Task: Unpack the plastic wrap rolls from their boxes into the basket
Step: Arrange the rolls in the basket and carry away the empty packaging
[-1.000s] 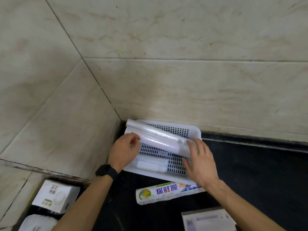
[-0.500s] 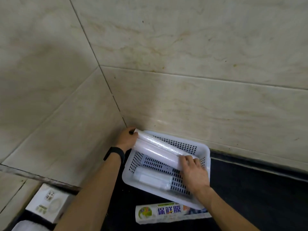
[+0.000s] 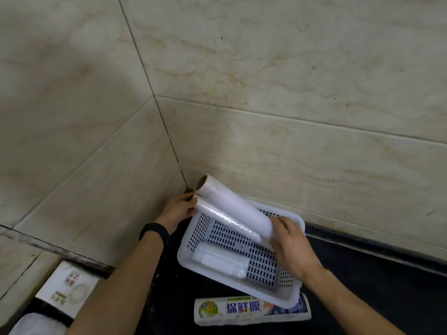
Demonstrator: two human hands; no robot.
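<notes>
A white perforated basket (image 3: 287, 297) sits on the dark counter in the wall corner. Two plastic wrap rolls lie slanted across it: the upper roll (image 3: 232, 204) juts over the basket's far left rim with its cardboard core showing, and the lower roll (image 3: 225, 220) lies against it. My left hand (image 3: 177, 210) holds the rolls' left ends at the corner. My right hand (image 3: 290, 245) grips their right ends over the basket. A third, smaller roll (image 3: 220, 261) lies flat on the basket floor. A printed wrap box (image 3: 251, 310) lies in front of the basket.
Tiled walls close in behind and to the left. Two white boxes, the upper box (image 3: 69, 287) and the lower box (image 3: 36, 325), sit at the lower left below the counter's edge. Dark counter (image 3: 377, 286) stretches to the right of the basket.
The two rolls have tilted up at their left ends and now stick out past the basket rim. My left hand moved to their end; my right hand closed over the right ends. The view shifted.
</notes>
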